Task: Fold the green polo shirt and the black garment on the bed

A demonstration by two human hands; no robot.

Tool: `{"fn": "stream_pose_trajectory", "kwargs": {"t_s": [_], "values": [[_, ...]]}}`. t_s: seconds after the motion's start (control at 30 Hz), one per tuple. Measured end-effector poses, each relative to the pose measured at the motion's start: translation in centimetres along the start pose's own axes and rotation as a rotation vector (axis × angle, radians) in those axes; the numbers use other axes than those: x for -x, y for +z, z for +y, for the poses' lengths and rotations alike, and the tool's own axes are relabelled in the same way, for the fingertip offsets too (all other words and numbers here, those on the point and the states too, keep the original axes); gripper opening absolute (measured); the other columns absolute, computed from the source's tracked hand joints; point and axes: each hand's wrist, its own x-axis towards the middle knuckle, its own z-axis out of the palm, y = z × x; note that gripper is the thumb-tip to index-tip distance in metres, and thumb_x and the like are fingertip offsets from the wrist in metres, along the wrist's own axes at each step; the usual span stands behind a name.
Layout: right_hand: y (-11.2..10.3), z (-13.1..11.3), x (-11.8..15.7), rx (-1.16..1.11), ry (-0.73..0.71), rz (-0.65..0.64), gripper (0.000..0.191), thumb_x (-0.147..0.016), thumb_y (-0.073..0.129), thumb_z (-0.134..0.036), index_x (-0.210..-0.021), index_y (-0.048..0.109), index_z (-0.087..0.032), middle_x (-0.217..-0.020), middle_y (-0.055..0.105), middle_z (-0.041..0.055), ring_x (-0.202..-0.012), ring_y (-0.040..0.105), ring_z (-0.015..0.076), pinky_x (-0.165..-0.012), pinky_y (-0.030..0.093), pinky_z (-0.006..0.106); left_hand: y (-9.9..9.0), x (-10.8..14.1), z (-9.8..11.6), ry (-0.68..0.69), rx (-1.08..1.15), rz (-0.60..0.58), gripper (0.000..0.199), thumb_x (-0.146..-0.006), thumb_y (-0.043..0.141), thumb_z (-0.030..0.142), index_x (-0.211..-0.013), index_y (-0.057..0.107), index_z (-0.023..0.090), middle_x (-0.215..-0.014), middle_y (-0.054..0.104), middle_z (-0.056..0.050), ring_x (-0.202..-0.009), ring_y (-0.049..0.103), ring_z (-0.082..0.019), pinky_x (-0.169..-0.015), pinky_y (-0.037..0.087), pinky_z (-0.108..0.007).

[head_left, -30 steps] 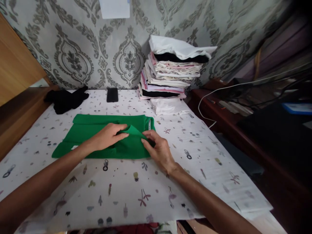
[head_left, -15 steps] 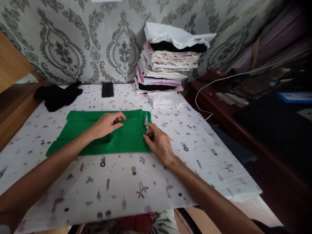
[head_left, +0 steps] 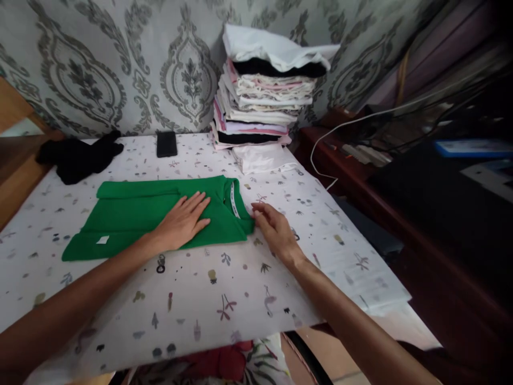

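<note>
A green shirt lies folded into a long rectangle, its collar end to the right. White printed tape shows inside the neckline, and a small white tag is visible near the lower left part. My left hand rests flat on the middle of the shirt, fingers stretched out. At the collar's right edge, my right hand pinches the green fabric between thumb and fingertips.
A tall stack of folded clothes stands against the wall, with a folded white cloth at its foot. A black phone and a crumpled black cloth lie at the back left. A white cable hangs at right.
My left hand has flattened onto the shirt. My right hand has drawn the collar outward to the right, so more of the neck tape shows. The white tag has come into sight.
</note>
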Motion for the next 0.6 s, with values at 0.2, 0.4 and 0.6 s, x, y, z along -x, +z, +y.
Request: {"fn": "stream_pose_trajectory", "kwargs": {"t_s": [0.2, 0.4, 0.6], "values": [[0.5, -1.0, -1.6, 0.054, 0.060, -0.073, 0.042, -0.085, 0.062, -0.040, -0.119, 0.063, -0.016, -0.110, 0.070, 0.0126, -0.092, 0.067, 0.0225, -0.080, 0.056, 0.037, 0.8, -0.3, -1.0, -0.113, 0.112, -0.042, 0.060, -0.103, 0.026, 0.053, -0.153, 0.031, 0.019, -0.160, 0.036, -0.012, -0.148, 0.033, -0.027, -0.119, 0.029, -0.046], [1.3, -0.9, -4.8, -0.040, 0.209, -0.078, 0.045, -0.077, 0.070, -0.031, -0.118, 0.063, -0.014, -0.089, 0.067, 0.0063, -0.079, 0.065, 0.0183, -0.069, 0.054, 0.031, -0.5, -2.7, -1.2, -0.272, 0.235, 0.038, 0.044, -0.092, 0.055, 0.033, -0.132, 0.053, 0.016, -0.118, 0.067, -0.013, -0.112, 0.061, -0.029, -0.094, 0.048, -0.043], [1.6, -0.7, -6.2, -0.045, 0.313, -0.165, 0.027, -0.068, 0.074, -0.021, -0.093, 0.068, -0.016, -0.063, 0.059, -0.0022, -0.053, 0.054, 0.0127, -0.045, 0.040, 0.023, -0.7, -4.1, -2.5, -0.372, 0.381, 0.014, 0.016, -0.084, 0.062, 0.024, -0.099, 0.065, 0.018, -0.092, 0.069, -0.005, -0.088, 0.064, -0.023, -0.079, 0.048, -0.036]]}}
